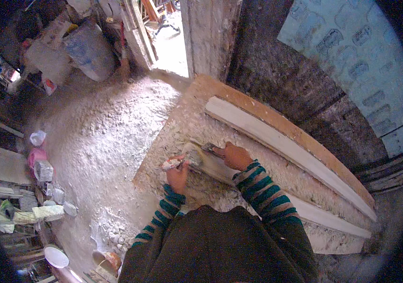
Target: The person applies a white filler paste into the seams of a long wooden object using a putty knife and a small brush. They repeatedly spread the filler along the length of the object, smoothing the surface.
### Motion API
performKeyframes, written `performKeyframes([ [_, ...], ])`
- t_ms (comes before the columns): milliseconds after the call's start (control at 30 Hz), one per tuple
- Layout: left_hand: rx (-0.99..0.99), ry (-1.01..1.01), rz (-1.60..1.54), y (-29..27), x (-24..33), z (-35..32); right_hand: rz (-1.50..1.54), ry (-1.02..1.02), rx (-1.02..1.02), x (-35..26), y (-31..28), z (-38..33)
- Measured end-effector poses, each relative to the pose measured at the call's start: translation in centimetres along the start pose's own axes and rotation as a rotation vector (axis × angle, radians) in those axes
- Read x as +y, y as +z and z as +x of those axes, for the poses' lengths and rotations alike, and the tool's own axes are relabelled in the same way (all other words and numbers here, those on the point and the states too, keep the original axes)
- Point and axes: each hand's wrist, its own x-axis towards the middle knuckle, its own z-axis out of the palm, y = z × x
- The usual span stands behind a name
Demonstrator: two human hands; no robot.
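Note:
My right hand [237,156] is closed around the handle of a small flat-bladed scraper [208,147]. Its tip points left over the dusty wooden work board [163,134]. Just to the left, my left hand [177,178] grips a whitish, red-marked object [171,163] that looks smeared with plaster; its exact kind is unclear. Between the hands, a pale rounded lump [193,155] lies at the end of a long white strip, blurred and partly covered. Along the board's far side runs another long white plaster-like strip [281,144].
Pale rubble and dust cover the floor [102,127] to the left. A large whitish bucket [90,49] stands at the back left, near a bright doorway [170,45]. Bags, blocks and a white round lid [56,257] line the left side. A blue panel [352,52] leans at right.

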Motion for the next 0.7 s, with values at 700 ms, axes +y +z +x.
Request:
performKeyframes([
  [700, -0.045, 0.033, 0.19, -0.3, 0.3, -0.2, 0.042, -0.001, 0.038, -2.3, 0.5, 3.3],
])
